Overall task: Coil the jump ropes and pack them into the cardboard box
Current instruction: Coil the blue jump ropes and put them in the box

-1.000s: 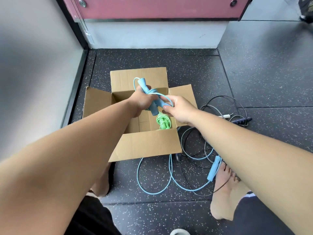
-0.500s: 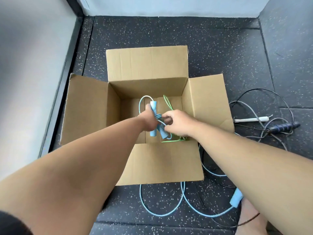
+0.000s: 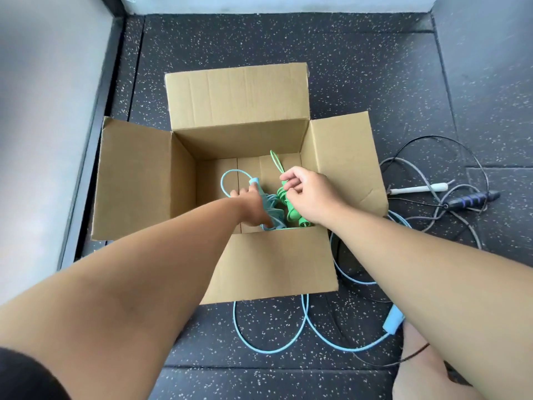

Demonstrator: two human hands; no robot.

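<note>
An open cardboard box (image 3: pixel 274 264) sits on the dark speckled floor with all its flaps folded out. Inside it lie a coiled green jump rope (image 3: pixel 292 212) and, to its left, a coiled light-blue jump rope (image 3: pixel 272 210) with one loop sticking out. My left hand (image 3: pixel 250 204) is down in the box, wrapped on the blue bundle. My right hand (image 3: pixel 313 194) hovers just over the green coil with its fingers loosely curled and apart, nothing clearly in it.
A second light-blue rope (image 3: pixel 271 350) lies uncoiled on the floor in front of the box. A tangle with a white handle (image 3: pixel 418 188) and a black handle (image 3: pixel 467 200) lies to the right. A bare foot (image 3: pixel 424 373) is at the bottom right. A grey wall (image 3: pixel 43 125) runs along the left.
Both hands carried the coiled blue rope from above the box down to its bottom. My right hand has come off it and shifted right, over the green coil.
</note>
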